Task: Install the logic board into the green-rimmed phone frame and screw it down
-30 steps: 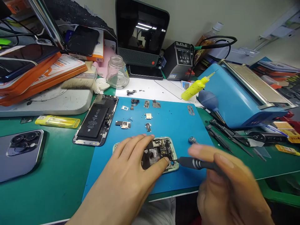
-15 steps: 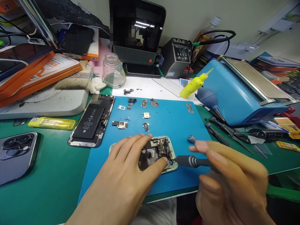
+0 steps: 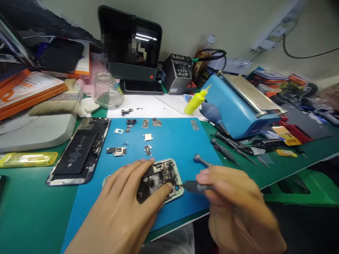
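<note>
An opened phone housing [image 3: 156,183] with a pale green frame and exposed inner parts lies on the blue mat [image 3: 176,141]. My left hand [image 3: 124,201] is laid over it, fingers on the far edge and thumb pressing beside the camera openings. My right hand [image 3: 238,204] grips a dark grey screwdriver [image 3: 192,186], its thin tip at the housing's right end; motion blurs that hand. Just beyond my right fingers is a grey tool with a knurled end [image 3: 197,158], partly hidden. Small removed parts, including a camera module [image 3: 130,122] and a metal bracket [image 3: 147,150], are spread behind the housing.
On the left lie a phone screen with battery [image 3: 76,151] and a yellow lighter [image 3: 29,159]. A glass jar [image 3: 107,91], yellow bottle [image 3: 196,101] and soldering station [image 3: 177,74] stand behind. A blue machine [image 3: 230,106] and several tools [image 3: 225,150] are at right.
The view has swung to the right, so the bench appears further left. My right fingers now sit closer to the screwdriver's tip, and more of the knurled tool shows. My left hand keeps its hold.
</note>
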`<state>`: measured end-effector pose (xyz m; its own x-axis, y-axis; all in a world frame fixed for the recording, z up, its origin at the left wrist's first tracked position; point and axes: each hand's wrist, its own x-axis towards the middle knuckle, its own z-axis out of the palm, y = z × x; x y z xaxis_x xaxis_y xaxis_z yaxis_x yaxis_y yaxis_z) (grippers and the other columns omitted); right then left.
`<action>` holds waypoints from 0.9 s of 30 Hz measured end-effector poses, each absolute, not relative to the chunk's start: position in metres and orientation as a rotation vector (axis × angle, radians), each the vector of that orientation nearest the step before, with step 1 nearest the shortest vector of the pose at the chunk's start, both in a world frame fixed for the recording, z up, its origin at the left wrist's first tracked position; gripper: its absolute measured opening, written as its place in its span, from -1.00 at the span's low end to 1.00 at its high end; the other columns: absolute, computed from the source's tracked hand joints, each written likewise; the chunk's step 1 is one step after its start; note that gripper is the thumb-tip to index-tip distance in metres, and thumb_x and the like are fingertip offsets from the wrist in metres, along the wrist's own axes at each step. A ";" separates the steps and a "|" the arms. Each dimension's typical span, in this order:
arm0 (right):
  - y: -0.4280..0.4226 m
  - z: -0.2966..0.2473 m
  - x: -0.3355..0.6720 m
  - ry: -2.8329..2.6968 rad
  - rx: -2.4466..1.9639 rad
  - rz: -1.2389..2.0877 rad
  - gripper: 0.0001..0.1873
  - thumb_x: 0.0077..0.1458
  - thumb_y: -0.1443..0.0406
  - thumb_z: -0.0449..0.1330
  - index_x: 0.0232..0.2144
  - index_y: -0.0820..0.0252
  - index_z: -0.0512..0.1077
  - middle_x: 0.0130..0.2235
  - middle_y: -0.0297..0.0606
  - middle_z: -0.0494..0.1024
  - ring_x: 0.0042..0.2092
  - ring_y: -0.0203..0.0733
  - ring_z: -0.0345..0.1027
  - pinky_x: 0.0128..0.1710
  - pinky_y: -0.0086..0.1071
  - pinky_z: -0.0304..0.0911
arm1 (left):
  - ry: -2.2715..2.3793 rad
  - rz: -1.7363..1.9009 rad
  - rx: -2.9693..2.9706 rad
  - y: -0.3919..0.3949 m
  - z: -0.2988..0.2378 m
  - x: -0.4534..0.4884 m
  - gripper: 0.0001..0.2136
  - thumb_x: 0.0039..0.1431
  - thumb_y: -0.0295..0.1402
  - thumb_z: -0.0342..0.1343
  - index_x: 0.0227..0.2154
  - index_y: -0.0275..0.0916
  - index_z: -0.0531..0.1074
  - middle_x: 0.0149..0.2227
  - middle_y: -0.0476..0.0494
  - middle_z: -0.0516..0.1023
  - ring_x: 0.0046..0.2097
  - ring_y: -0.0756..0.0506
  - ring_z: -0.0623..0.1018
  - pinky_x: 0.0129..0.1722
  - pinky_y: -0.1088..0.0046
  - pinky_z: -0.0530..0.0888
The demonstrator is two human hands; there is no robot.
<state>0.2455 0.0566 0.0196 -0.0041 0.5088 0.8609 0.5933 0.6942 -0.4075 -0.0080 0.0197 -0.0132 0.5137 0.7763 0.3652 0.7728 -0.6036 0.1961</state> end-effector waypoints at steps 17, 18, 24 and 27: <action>0.083 0.026 0.348 -2.125 -1.477 -0.274 -0.73 0.59 0.20 0.34 0.22 -0.02 0.72 0.09 -0.17 0.83 0.11 0.10 0.73 0.12 -0.01 0.62 | 1.382 0.814 2.726 0.020 -0.022 -0.005 -0.52 0.67 -0.37 0.13 0.47 0.25 0.55 0.59 -0.28 0.43 0.51 -0.45 0.53 0.23 -0.17 0.72; 0.082 0.028 0.347 -2.141 -1.454 -0.305 -0.74 0.61 0.22 0.33 0.22 -0.02 0.73 0.09 -0.18 0.81 0.11 0.08 0.71 0.13 -0.02 0.60 | 1.360 0.813 2.734 0.022 -0.023 -0.006 -0.50 0.66 -0.37 0.14 0.50 0.26 0.53 0.60 -0.28 0.42 0.51 -0.45 0.53 0.21 -0.15 0.75; 0.070 0.037 0.334 -2.298 -1.320 -0.269 -0.73 0.65 0.07 0.29 0.08 -0.05 0.78 0.04 -0.28 0.80 0.02 -0.04 0.70 0.00 -0.16 0.52 | 1.352 0.776 2.700 0.024 -0.020 -0.007 -0.45 0.65 -0.42 0.15 0.54 0.24 0.49 0.61 -0.29 0.41 0.55 -0.40 0.51 0.23 -0.15 0.81; 0.068 0.036 0.322 -2.208 -1.346 -0.218 -0.77 0.63 0.09 0.32 0.03 -0.04 0.78 0.02 -0.30 0.81 0.01 -0.04 0.72 -0.06 -0.17 0.50 | 1.366 0.769 2.670 0.022 -0.013 -0.004 -0.46 0.66 -0.42 0.15 0.54 0.23 0.49 0.60 -0.32 0.44 0.54 -0.41 0.53 0.24 -0.17 0.81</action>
